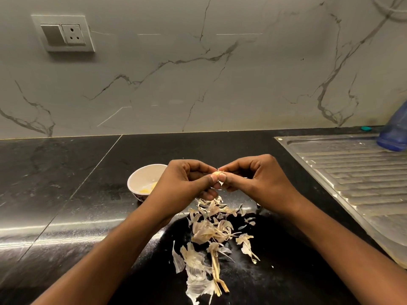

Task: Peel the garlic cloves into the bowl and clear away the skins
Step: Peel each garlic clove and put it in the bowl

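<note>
1. At left on the black counter (66,183), a white bowl (141,176) holds pale yellow peeled pieces (149,188).
2. Beside it, the left hand (182,188), fingers curled, pinches the garlic clove (217,174) from its left side.
3. Raised above the counter, the garlic clove sits between both thumb tips.
4. Opposite, the right hand (259,183), fingers curled, pinches the clove's right end.
5. Below the hands, loose skins (209,232) lie heaped on the counter.
6. At far right, a steel drainboard (363,183).
</note>
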A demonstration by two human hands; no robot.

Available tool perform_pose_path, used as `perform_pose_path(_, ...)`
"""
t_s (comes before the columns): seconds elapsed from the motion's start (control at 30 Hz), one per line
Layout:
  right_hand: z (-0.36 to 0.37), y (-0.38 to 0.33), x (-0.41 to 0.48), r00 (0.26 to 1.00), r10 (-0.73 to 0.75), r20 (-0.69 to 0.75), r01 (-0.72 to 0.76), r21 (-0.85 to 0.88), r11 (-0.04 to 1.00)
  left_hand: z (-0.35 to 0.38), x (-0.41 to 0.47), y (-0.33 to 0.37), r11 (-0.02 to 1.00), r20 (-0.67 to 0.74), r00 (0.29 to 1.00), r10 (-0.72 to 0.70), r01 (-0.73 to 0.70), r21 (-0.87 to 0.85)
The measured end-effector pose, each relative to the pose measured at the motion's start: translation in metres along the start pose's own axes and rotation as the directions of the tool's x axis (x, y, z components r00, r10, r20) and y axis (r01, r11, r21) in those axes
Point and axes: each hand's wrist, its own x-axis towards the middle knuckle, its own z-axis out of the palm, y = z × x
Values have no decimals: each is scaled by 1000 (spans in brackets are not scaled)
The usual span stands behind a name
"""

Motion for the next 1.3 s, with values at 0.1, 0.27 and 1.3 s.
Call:
perform_pose_path(0.1,0,3,0,1000,3,8,-3,1,1000,0,0,0,999,-24,1000,17,-16,31)
perform_pose_path(0.27,1,4,1,1000,6,5,-6,16,1000,-2,0,-1,1000,-52,999,15,-15,1)
perform_pose_path(1.3,2,-3,-1,999,31,-43,-30,6,1000,9,-2,-7,896,-57,950,306,-267,355)
